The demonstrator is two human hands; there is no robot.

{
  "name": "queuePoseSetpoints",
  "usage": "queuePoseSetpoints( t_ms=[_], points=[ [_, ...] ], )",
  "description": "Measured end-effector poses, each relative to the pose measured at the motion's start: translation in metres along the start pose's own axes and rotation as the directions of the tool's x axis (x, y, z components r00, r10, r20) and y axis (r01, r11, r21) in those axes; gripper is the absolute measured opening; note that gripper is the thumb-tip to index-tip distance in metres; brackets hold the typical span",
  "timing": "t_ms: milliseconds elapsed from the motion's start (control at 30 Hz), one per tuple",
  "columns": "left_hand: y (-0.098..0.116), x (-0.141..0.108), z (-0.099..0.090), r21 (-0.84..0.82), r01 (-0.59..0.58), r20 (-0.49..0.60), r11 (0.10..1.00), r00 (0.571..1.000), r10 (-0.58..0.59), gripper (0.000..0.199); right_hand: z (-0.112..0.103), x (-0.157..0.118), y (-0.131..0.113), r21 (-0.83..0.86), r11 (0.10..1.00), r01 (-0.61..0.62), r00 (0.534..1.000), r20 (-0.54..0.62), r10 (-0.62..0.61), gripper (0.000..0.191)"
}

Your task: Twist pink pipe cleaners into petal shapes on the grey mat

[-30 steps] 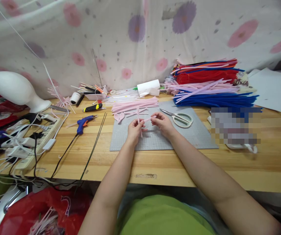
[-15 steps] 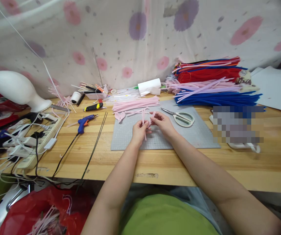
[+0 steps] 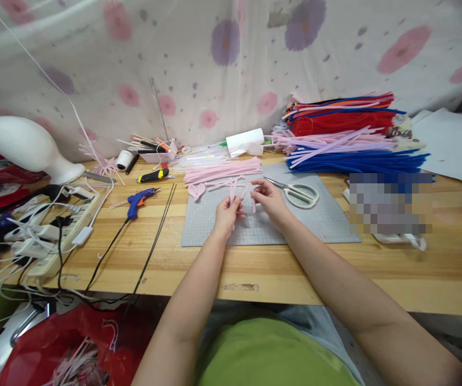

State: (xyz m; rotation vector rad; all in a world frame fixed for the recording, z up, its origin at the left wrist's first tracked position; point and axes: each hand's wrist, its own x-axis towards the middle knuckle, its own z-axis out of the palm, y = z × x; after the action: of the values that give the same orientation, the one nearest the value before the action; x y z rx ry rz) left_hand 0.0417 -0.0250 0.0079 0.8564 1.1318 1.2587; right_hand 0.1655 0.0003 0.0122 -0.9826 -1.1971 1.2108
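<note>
Two bare hands meet over the mat (image 3: 315, 228), and the pink stems (image 3: 232, 190) sit between them. Left hand (image 3: 226, 217) has the bulk of these, thumb and fingertips pinched together with no gap I can make out. From that pinch a couple of strands point away from the person, nearly upright from where I stand, while one strand (image 3: 246, 191) slants up and across to the right hand (image 3: 269, 202). Those right fingers are drawn close together and look to have hold of its far end; a short length (image 3: 254, 206) hangs just under them, and I can't tell whether it's part of the same strand. Crossings inside the left grip are hidden.

As for numbers: one heart (image 3: 196, 192) lies past the left hand, toward the mat's far left corner; one pair of scissors (image 3: 288, 189) lies just beyond the right hand, blades toward the left. One bundle (image 3: 223, 171) of pink stems, too many to count, lies behind. Off to the left I count one glue gun (image 3: 136, 202), one cutter (image 3: 153, 176), two thin rods (image 3: 157, 230) and one foam head (image 3: 17, 140).
</note>
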Motion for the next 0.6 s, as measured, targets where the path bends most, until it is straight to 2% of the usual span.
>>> queuePoseSetpoints(
  t_ms=[167, 300, 400, 533, 600],
  points=[
    [0.0014, 0.0003, 0.0001, -0.051, 0.021, 0.061, 0.998, 0.998, -0.017, 0.028, -0.0013, -0.0016, -0.0042, -0.068, 0.994, 0.090, 0.993, -0.070, -0.095, 0.029],
    [0.0011, -0.0002, -0.0009, -0.069, 0.031, 0.102, 0.997, 0.994, -0.024, 0.029, -0.0008, -0.0036, -0.0067, -0.180, 0.969, 0.166, 0.982, -0.054, -0.178, 0.028],
    [-0.0004, 0.0003, -0.0016, -0.085, 0.051, 0.157, 0.995, 0.987, -0.037, 0.028, -0.0013, -0.0024, -0.0060, -0.187, 0.967, 0.176, 0.980, -0.055, -0.189, 0.023],
    [-0.0033, 0.0022, -0.0014, -0.053, 0.051, 0.136, 0.997, 0.990, -0.044, 0.022, -0.0049, 0.0012, -0.0049, -0.150, 0.969, 0.195, 0.964, -0.155, -0.218, 0.019],
    [-0.0044, 0.0017, -0.0012, -0.006, 0.037, 0.068, 0.999, 0.997, -0.036, 0.019, -0.0069, 0.0019, -0.0052, -0.180, 0.964, 0.197, 0.944, -0.231, -0.236, 0.018]
  ],
)
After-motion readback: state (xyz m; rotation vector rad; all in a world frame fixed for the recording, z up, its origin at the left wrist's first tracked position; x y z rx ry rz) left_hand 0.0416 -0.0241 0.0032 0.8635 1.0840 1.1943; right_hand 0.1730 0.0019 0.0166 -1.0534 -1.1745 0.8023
